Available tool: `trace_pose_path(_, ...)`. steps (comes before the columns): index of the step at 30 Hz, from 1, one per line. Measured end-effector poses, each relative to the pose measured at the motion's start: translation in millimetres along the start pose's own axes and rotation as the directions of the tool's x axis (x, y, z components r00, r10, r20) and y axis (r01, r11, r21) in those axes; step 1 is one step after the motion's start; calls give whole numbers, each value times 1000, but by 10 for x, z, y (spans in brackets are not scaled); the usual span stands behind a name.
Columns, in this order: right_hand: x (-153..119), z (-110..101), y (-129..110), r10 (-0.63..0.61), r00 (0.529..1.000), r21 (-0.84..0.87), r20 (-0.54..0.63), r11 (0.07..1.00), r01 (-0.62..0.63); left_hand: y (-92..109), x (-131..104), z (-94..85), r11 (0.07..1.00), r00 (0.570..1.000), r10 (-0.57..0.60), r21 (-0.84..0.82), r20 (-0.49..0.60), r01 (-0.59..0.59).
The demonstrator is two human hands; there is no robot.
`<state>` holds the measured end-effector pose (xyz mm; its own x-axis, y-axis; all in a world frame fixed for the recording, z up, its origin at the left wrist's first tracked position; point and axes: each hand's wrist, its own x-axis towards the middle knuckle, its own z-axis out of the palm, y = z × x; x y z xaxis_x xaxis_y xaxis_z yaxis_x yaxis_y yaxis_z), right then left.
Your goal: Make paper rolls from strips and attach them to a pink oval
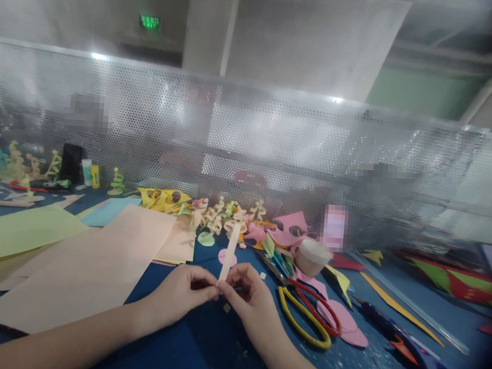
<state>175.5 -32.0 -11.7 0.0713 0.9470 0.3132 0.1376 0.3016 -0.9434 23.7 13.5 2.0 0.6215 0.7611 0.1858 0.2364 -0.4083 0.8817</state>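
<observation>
Between the fingertips of both hands stands a narrow pale paper strip (232, 242), its free end pointing up and away from me. My left hand (186, 290) pinches its lower end, with thumb and forefinger meeting there. From the other side my right hand (250, 297) grips the same end, fingers curled. Just behind the strip lies a pink paper disc (225, 256) on the blue table. Scissors (304, 312) with red and yellow handles rest right of my right hand. Sheets of pale peach paper (110, 254) spread out left of my left hand.
Curled paper figures (214, 219) crowd the back of the table before a perforated metal screen (149, 127). To the right are a roll of tape (312, 256), pink paper ovals (343, 323), a blue glue gun (403, 341) and a clear glue stick (422, 309).
</observation>
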Motion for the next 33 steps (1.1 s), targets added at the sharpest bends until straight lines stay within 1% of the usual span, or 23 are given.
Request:
trace_pose_path(2, -12, -19, -8, -75, 997, -110, -29, 991, 71, -24, -6, 8, 999, 1000, 28, 29, -4, -28)
trace_pose_path(3, -20, -30, -11, -111, 994, -179, -22, 978, 106, -31, -9, 12, 998, 999, 44, 45, -8, -43)
trace_pose_path(6, -42, -58, -14, -197, 980, -357, 40, 913, 198, -21, -20, 20, 988, 995, 90, 128, -36, -85)
trace_pose_path(9, -48, -71, -22, -223, 973, -437, 52, 871, 223, 7, -36, 24, 970, 990, 129, 217, -64, -112)
trace_pose_path(12, -36, -68, -40, -218, 976, -451, 28, 868, 207, 17, -49, 24, 954, 984, 164, 267, -74, -139)
trace_pose_path(19, -19, -56, -56, -216, 976, -413, 42, 885, 214, -5, -54, 17, 949, 984, 167, 280, -61, -144)
trace_pose_path(24, -25, -50, -20, -132, 991, -391, 31, 911, 134, -1, -53, 24, 955, 983, 161, 264, -92, -132)
trace_pose_path(26, -23, -42, -13, -113, 993, -321, 34, 940, 118, 1, -49, 24, 963, 982, 160, 234, -102, -133)
trace_pose_path(29, -14, -29, -6, -78, 996, -141, 38, 987, 82, -9, -33, 11, 976, 984, 151, 170, -95, -133)
trace_pose_path(33, 12, -29, 19, 10, 996, 69, 90, 998, -16, -66, 1, -12, 980, 980, 176, 110, -97, -165)
